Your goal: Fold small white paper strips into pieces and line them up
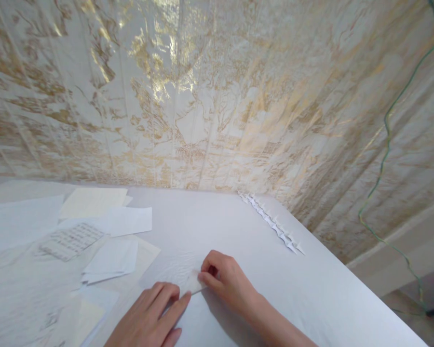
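A small folded piece of white paper (194, 282) lies on the white table in front of me. My right hand (228, 280) has thumb and index finger pinched together at its right end. My left hand (152, 315) rests palm down on the table, its index finger stretched out with the tip touching the paper's left lower edge. The left thumb stays apart from that finger. Part of the paper is hidden under the right fingertips.
Loose white and cream sheets (128, 220) cover the table's left side, with a lined, written-on slip (74, 241) and a small stack (112, 258). Two rows of pointed folded paper pieces (273, 224) lie at the back right. A patterned gold-and-white wall covering (188, 120) rises behind; a green cord (386, 140) hangs right.
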A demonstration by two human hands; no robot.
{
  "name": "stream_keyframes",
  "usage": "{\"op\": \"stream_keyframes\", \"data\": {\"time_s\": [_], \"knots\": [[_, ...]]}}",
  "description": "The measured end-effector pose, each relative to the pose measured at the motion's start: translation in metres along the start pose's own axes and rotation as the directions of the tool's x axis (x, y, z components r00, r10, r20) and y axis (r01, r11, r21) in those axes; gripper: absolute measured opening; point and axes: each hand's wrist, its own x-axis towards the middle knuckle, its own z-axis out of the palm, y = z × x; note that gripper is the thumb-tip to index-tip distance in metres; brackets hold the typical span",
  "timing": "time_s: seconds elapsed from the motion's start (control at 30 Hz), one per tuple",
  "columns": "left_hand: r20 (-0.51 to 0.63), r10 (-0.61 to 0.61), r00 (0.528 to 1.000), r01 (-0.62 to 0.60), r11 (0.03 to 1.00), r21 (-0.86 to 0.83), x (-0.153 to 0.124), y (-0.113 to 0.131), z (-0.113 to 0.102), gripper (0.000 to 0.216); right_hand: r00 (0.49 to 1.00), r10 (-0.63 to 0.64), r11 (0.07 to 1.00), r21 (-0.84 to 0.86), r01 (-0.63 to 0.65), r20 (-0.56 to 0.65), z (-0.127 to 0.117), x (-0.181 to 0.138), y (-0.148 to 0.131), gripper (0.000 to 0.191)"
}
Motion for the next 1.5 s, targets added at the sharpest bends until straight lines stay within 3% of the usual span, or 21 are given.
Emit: {"op": "stream_keyframes", "data": {"time_s": [0.4,0.57,0.7,1.1,1.5], "knots": [[0.071,-0.012,0.997,0.005,0.996,0.094,0.007,-0.001,-0.006,0.044,0.992,-0.105,0.984,-0.150,0.093,-0.076,0.014,0.002,0.003,0.023],[0.128,0.109,0.986,-0.141,0.953,0.267,0.022,0.007,-0.026,0.055,0.990,-0.109,0.983,-0.157,0.095,-0.084,0.015,0.002,0.002,0.022],[0.182,0.188,0.965,-0.236,0.928,0.289,0.027,0.010,-0.033,0.062,0.989,-0.124,0.982,-0.154,0.110,-0.085,0.017,0.003,0.005,0.022],[0.223,0.086,0.971,-0.133,0.970,0.202,0.023,0.012,-0.030,0.061,0.981,-0.171,0.978,-0.134,0.158,-0.096,0.019,0.001,0.014,0.032],[0.200,0.150,0.968,-0.207,0.931,0.302,0.027,0.013,-0.031,0.058,0.986,-0.147,0.979,-0.152,0.134,-0.079,0.018,0.000,0.010,0.031]]}}
